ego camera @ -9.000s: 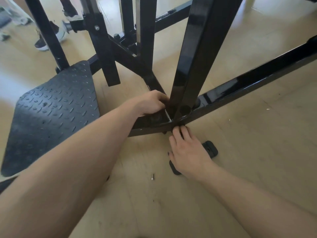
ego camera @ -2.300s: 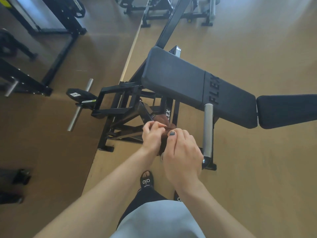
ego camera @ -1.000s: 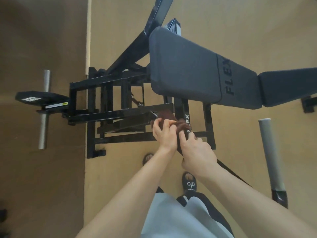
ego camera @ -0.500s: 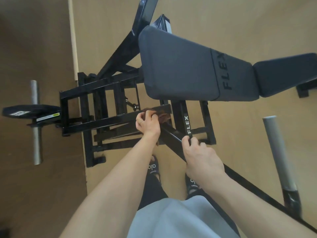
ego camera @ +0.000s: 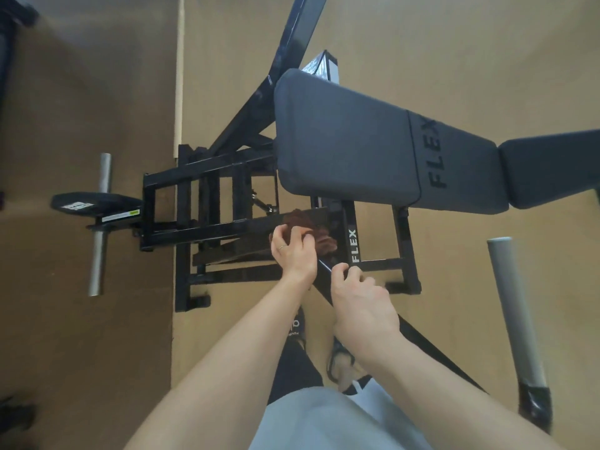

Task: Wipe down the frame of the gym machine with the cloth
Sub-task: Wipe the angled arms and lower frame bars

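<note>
Wiping the black frame under the pad.
Left hand bunches the brown cloth against the frame; right hand clasps the near slanted bar, probably for steadiness.

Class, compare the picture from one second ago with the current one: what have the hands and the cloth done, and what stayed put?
The right hand let go of the brown cloth and took hold of the slanted frame bar nearer the person. The left hand keeps its grip on the cloth, against the frame. The padded bench has not moved.
</note>
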Motion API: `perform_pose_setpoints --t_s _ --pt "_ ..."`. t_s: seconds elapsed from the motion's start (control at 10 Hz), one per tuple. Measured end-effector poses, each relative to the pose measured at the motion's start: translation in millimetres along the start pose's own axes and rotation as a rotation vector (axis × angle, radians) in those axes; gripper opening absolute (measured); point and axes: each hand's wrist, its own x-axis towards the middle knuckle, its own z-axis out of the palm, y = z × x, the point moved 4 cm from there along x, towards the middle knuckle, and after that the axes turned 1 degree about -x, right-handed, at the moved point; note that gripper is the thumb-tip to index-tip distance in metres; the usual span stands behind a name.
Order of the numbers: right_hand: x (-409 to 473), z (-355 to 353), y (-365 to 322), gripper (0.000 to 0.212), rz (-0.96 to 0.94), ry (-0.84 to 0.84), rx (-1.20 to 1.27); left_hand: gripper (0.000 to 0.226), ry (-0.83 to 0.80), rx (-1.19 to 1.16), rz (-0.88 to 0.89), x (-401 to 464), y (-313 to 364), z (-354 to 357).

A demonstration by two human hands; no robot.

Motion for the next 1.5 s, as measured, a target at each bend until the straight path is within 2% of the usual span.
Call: perform_pose_setpoints --t_s 0.2,0.3,0.4,0.5,0.6,0.7,0.8,0.9,1.0,1.1,1.2,1.3,1.4,1.5 --pt "4.0 5.7 2.5 0.086 -0.018 -0.033 0.008 0.016 0.117 -0.168 -0.079 25.9 2.6 -6.7" --pt "5.7 8.3 2.2 0.086 -0.001 -0.04 0.012 0.01 0.121 -0.112 -0.105 45.5 -2.3 -8.8" --pt "6.1 9.4 3.8 0.088 0.009 -0.068 0.015 0.009 0.061 -0.005 -0.095 64.3 -11.8 -8.3" --pt "4.3 4.2 1.8 0.086 0.021 -0.073 0.03 0.031 -0.009 0.104 -0.066 83.4 -21.2 -7.6" --pt "2.9 -2.4 0.4 0.081 0.052 -0.062 0.046 0.036 -0.071 0.153 -0.162 111.4 -29.5 -20.3" --pt "3.1 -3.6 -2.7 0.079 0.086 -0.083 0.027 0.039 -0.177 0.262 -0.235 146.6 -65.1 -37.5" --pt "8.9 -6.6 -11.5 0.085 0.149 -0.123 -0.054 0.044 -0.205 0.408 -0.207 174.4 -91.4 -42.2" --pt "28.1 -12.3 -37.9 0.092 0.192 -0.127 -0.133 0.04 -0.212 0.344 -0.274 193.4 -111.1 -40.2" --pt "71.9 -14.2 -89.1 0.093 0.12 -0.006 -0.063 0.051 -0.189 0.294 -0.234 193.8 -119.1 -50.1" --pt "120.8 -9.8 -135.6 0.096 0.059 0.074 -0.035 0.045 -0.254 0.473 -0.112 203.3 -129.0 -52.6" --pt "157.2 -0.1 -162.4 0.101 -0.021 0.072 -0.143 0.043 -0.3 0.541 -0.072 222.6 -149.1 -52.2" --pt "186.7 17.8 -171.5 0.099 -0.089 0.085 -0.259 0.032 -0.195 0.406 -0.104 233.1 -165.9 -56.8" --pt "209.0 46.9 -178.1 0.096 -0.128 0.044 -0.352 0.018 -0.097 0.124 -0.173 240.6 -179.9 -64.8" --pt "224.9 73.3 -187.0 0.095 -0.154 0.075 -0.461 0.013 -0.005 -0.006 -0.174 248.9 -200.0 -71.3"
